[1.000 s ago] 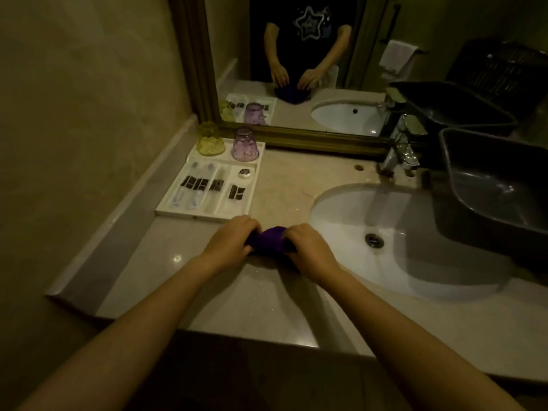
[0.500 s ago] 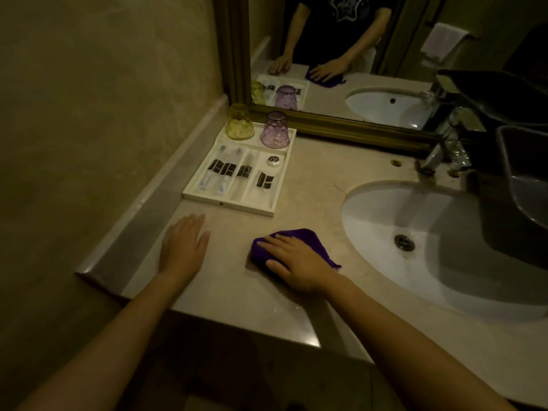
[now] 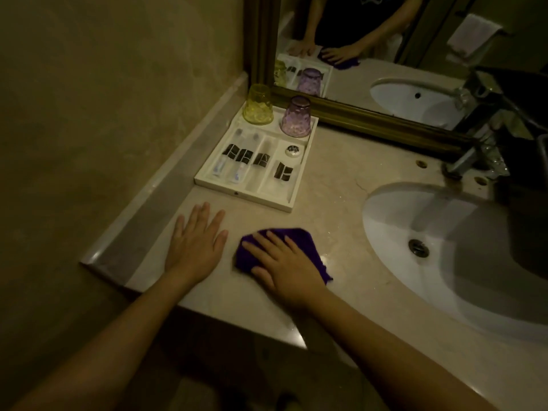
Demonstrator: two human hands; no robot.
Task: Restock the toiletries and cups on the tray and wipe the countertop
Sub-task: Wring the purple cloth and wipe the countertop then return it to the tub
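A purple cloth (image 3: 305,241) lies flat on the beige countertop (image 3: 332,185), and my right hand (image 3: 284,265) presses down on it with fingers spread. My left hand (image 3: 197,241) rests flat on the bare counter just left of the cloth, holding nothing. Behind both hands sits a white tray (image 3: 246,193) holding wrapped toiletries in its slots. A yellow cup (image 3: 258,105) and a purple cup (image 3: 296,120) stand upside down at the tray's far end.
A white sink basin (image 3: 430,292) with a drain takes up the right side. A chrome faucet (image 3: 471,155) stands behind it. A framed mirror (image 3: 370,120) runs along the back. The wall and raised counter lip bound the left.
Both hands first gripped the bunched cloth together. The left hand then let go and went flat on the counter; the right hand spread the cloth out and slid it slightly leftwards.
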